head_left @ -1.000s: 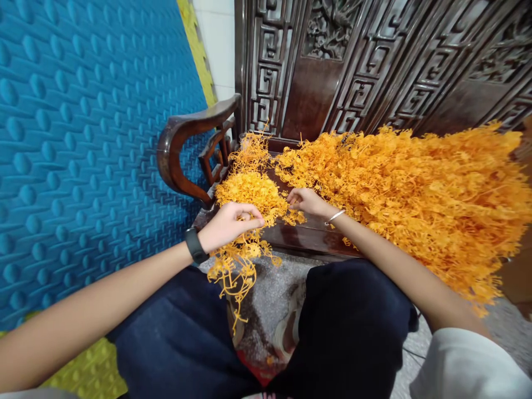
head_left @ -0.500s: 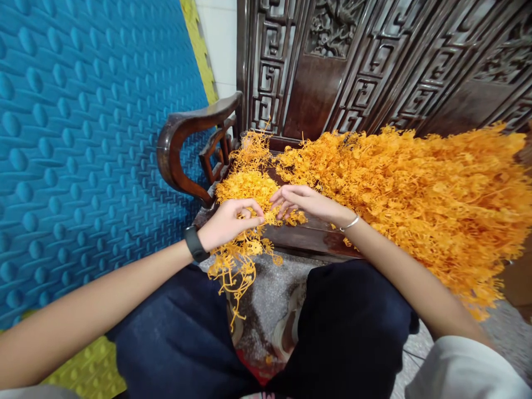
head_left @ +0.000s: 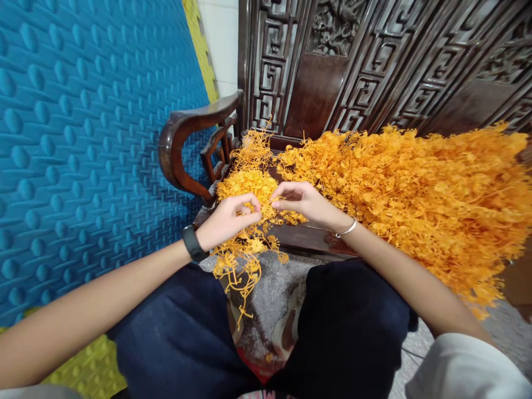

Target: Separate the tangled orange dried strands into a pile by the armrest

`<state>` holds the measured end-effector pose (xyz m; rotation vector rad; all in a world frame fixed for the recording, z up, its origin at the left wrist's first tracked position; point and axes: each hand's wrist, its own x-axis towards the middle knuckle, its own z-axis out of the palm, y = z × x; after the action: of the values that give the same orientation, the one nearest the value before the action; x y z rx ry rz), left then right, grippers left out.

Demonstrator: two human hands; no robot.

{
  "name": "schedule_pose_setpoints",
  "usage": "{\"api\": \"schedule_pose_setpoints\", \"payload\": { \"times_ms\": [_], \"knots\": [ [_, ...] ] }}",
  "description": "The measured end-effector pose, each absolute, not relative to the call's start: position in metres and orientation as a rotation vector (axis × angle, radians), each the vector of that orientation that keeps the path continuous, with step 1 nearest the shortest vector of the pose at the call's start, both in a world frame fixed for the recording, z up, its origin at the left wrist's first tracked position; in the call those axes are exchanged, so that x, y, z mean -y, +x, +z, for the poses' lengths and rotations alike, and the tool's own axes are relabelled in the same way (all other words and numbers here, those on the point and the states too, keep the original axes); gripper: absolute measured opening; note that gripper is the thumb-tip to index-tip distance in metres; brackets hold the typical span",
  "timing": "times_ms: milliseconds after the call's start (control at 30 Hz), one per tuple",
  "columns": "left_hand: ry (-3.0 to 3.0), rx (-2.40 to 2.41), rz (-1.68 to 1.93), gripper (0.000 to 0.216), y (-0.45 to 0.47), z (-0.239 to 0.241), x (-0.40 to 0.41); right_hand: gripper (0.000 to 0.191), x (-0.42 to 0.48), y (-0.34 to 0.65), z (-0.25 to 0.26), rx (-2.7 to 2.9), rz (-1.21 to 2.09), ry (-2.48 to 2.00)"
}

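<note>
My left hand [head_left: 226, 220] is closed on a tangled bunch of orange plastic strands [head_left: 241, 263] that hangs down past the edge of a dark wooden bench seat [head_left: 305, 238]. My right hand [head_left: 302, 203] pinches at the same bunch, fingertips almost touching the left hand's. Just behind both hands lies a small heap of orange pieces [head_left: 245, 185]. A large pile of tangled orange strands [head_left: 419, 188] covers the seat to the right.
The bench has a curved armrest [head_left: 183, 147] on the left and a carved wooden back [head_left: 374, 61]. A blue textured foam mat [head_left: 83, 138] stands on the left. My knees in dark trousers [head_left: 353, 327] are below, over a grey speckled floor [head_left: 270, 299].
My right hand left the seat surface, rose and moved left until its fingertips met the left hand at the bunch. The left hand lifted slightly with the hanging strands.
</note>
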<state>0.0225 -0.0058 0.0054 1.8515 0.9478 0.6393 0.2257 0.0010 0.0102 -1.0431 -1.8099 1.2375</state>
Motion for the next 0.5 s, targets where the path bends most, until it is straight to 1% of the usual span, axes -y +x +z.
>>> {"api": "schedule_pose_setpoints", "payload": {
  "times_ms": [133,267,400,500],
  "knots": [
    [1.970,-1.025,0.657,0.033,0.026,0.006,0.014,0.022,0.008,0.213,0.012,1.813,1.242,-1.007],
    [2.099,-0.968,0.676,0.026,0.026,0.005,0.019,0.025,0.012,0.208,0.015,1.807,1.262,-0.988],
    [2.022,-0.904,0.732,0.032,0.023,0.005,0.014,0.028,0.008,0.211,0.015,1.674,1.226,-1.031],
    [1.984,-0.901,0.695,0.033,0.022,0.005,0.008,0.030,0.004,0.212,0.011,1.610,1.196,-1.054]
  ]
}}
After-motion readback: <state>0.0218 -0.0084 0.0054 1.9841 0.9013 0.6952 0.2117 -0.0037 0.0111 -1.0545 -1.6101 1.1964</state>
